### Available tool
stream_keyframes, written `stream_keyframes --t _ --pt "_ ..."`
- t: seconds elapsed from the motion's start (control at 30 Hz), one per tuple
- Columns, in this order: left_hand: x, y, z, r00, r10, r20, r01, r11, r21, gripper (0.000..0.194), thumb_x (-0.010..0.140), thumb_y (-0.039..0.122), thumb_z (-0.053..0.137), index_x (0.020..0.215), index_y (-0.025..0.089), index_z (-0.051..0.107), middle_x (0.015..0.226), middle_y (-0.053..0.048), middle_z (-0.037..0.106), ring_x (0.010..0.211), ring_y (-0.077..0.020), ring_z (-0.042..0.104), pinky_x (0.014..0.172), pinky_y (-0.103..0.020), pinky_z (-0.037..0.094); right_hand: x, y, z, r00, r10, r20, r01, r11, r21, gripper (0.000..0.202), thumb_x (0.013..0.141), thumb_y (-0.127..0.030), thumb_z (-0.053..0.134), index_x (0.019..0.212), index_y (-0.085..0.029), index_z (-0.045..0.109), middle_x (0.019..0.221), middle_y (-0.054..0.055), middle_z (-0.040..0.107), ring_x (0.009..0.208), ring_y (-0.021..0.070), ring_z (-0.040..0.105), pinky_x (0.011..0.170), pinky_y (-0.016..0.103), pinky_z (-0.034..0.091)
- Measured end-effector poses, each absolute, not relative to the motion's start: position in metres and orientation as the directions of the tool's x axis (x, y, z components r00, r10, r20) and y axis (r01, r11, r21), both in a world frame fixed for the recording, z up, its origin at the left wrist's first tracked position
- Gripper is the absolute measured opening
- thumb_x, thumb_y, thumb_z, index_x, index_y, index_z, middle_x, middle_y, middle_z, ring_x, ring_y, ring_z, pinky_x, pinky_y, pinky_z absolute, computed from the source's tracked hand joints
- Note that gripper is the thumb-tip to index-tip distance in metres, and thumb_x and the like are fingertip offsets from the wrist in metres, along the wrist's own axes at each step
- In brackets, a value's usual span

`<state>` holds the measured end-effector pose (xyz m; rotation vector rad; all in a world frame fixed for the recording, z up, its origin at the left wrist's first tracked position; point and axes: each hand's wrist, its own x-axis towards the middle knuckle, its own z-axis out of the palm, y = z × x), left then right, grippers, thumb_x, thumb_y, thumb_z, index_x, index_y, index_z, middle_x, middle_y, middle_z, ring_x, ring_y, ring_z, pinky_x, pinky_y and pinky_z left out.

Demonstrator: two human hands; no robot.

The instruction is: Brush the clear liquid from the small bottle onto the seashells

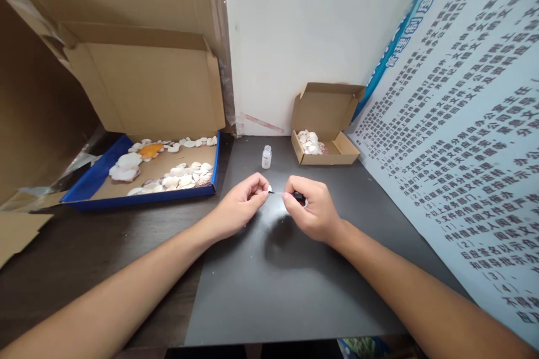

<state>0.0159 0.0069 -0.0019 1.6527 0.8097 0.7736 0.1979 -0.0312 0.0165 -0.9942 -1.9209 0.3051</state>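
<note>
Between thumb and fingers, my left hand (244,202) pinches a small white seashell (270,188), mostly hidden by the fingertips. My right hand (314,205) is closed around a small brush with a black cap-like handle (298,196). The brush's thin stem points left, and its dark tip touches or nearly touches the shell. Just beyond the hands stands a small clear glass bottle (266,158) without a cap, with whitish contents or a pale label. Both hands are held over a dark grey mat (244,291).
At the left, an open blue-edged cardboard box (138,197) holds many white shells (185,176) and an orange shell (150,150). A smaller open cardboard box (337,157) with shells (309,141) stands at the back right. A printed poster (463,112) lines the right side.
</note>
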Motion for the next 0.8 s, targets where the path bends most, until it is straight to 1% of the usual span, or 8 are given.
stream_keyframes --t 0.1,0.2,0.43,0.5,0.57,0.67,0.73,0.8 --pt "0.015 0.005 -0.001 0.549 0.829 0.105 0.142 -0.216 0.966 0.014 0.093 0.032 0.050 0.087 0.019 0.048 0.068 0.006 0.038 0.061 -0.0106 0.031 0.057 -0.024 0.028 0.198 -0.030 0.015 -0.245 0.778 0.578 0.545 0.604 -0.581 0.022 0.084 -0.017 0.048 0.063 -0.020 0.041 0.057 -0.005 0.042 0.052 0.0098 0.036 0.052 0.024 0.030" --pt "0.016 0.003 0.001 0.543 0.832 0.117 0.147 -0.231 0.962 0.015 0.092 0.033 0.051 0.086 0.019 0.049 0.068 0.006 0.038 0.061 -0.0111 0.032 0.057 -0.024 0.028 0.198 -0.028 0.014 -0.222 0.805 0.551 0.568 0.566 -0.598 0.022 0.085 -0.019 0.048 0.064 -0.020 0.042 0.059 -0.004 0.044 0.053 0.0104 0.038 0.054 0.024 0.031" --pt "0.017 0.001 0.002 0.557 0.824 0.100 0.142 -0.213 0.967 0.016 0.091 0.033 0.053 0.084 0.019 0.050 0.067 0.006 0.039 0.059 -0.0101 0.032 0.056 -0.022 0.028 0.199 -0.025 0.014 -0.169 0.828 0.534 0.606 0.515 -0.606 0.021 0.084 -0.019 0.049 0.064 -0.020 0.041 0.059 -0.004 0.044 0.054 0.0110 0.039 0.055 0.026 0.031" --pt "0.017 0.002 0.003 0.556 0.830 0.047 0.105 -0.126 0.986 0.016 0.090 0.033 0.055 0.083 0.019 0.050 0.064 0.007 0.038 0.055 -0.0089 0.031 0.052 -0.021 0.027 0.199 -0.025 0.014 -0.158 0.832 0.532 0.612 0.505 -0.608 0.022 0.085 -0.019 0.049 0.064 -0.020 0.041 0.059 -0.004 0.044 0.054 0.0109 0.039 0.055 0.026 0.031" --pt "0.016 0.003 0.005 0.555 0.831 -0.041 0.023 0.034 0.999 0.014 0.088 0.031 0.056 0.083 0.020 0.048 0.060 0.008 0.034 0.050 -0.0076 0.027 0.048 -0.020 0.025 0.199 -0.026 0.015 -0.174 0.826 0.536 0.598 0.521 -0.609 0.022 0.085 -0.020 0.049 0.065 -0.020 0.041 0.059 -0.004 0.043 0.054 0.0109 0.038 0.055 0.025 0.031" --pt "0.014 0.005 0.007 0.550 0.823 -0.143 -0.140 0.260 0.955 0.010 0.085 0.026 0.055 0.083 0.020 0.048 0.057 0.010 0.029 0.045 -0.0063 0.025 0.044 -0.019 0.025 0.199 -0.029 0.015 -0.234 0.796 0.558 0.542 0.583 -0.605 0.020 0.087 -0.019 0.048 0.068 -0.020 0.042 0.061 -0.004 0.044 0.055 0.0111 0.038 0.055 0.025 0.031" --pt "0.013 0.006 0.008 0.550 0.818 -0.171 -0.213 0.335 0.918 0.009 0.084 0.024 0.056 0.082 0.020 0.049 0.058 0.009 0.030 0.044 -0.0057 0.028 0.042 -0.018 0.026 0.199 -0.030 0.015 -0.274 0.775 0.570 0.499 0.621 -0.604 0.017 0.088 -0.018 0.046 0.071 -0.021 0.043 0.065 -0.003 0.045 0.057 0.0118 0.040 0.056 0.026 0.032" --pt "0.012 0.007 0.009 0.556 0.811 -0.184 -0.247 0.372 0.895 0.010 0.084 0.024 0.057 0.080 0.019 0.049 0.059 0.008 0.033 0.043 -0.0052 0.030 0.041 -0.018 0.028 0.199 -0.032 0.015 -0.310 0.757 0.575 0.459 0.649 -0.607 0.016 0.088 -0.016 0.043 0.073 -0.021 0.043 0.067 -0.002 0.045 0.059 0.0126 0.040 0.058 0.026 0.033"
